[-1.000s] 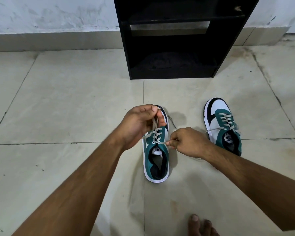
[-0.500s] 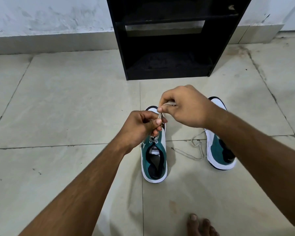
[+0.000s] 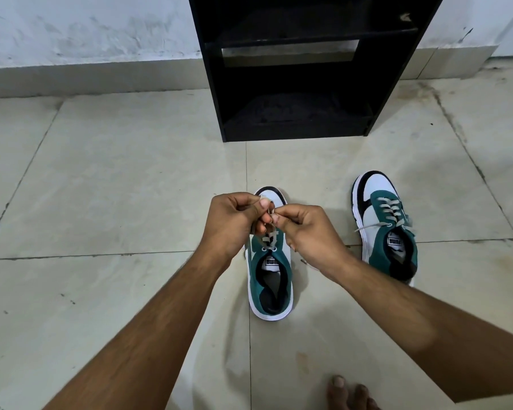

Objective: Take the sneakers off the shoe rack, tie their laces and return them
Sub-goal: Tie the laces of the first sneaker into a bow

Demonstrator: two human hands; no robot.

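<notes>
Pinching the pale laces [image 3: 269,237] between closed fingers, left hand [image 3: 234,221] and right hand [image 3: 307,229] meeting fingertip to fingertip just above the near sneaker [image 3: 270,279], toe pointing toward the black shoe rack [image 3: 302,69]. Standing on the tiled floor [image 3: 116,187] in front of the rack, slightly to its left side. Resting to the right of it, well apart, the second sneaker [image 3: 385,223], one lace end hanging loose.

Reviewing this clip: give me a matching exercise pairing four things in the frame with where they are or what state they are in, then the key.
Things:
1. shoe rack
2. centre sneaker
3. right-side sneaker
4. bare toes

States:
A. laces pinched by both hands
B. untouched, one lace end trailing onto the floor
C. against the wall, no shoes visible on it
D. bottom edge of the view

Pairs: 1-C, 2-A, 3-B, 4-D
</notes>
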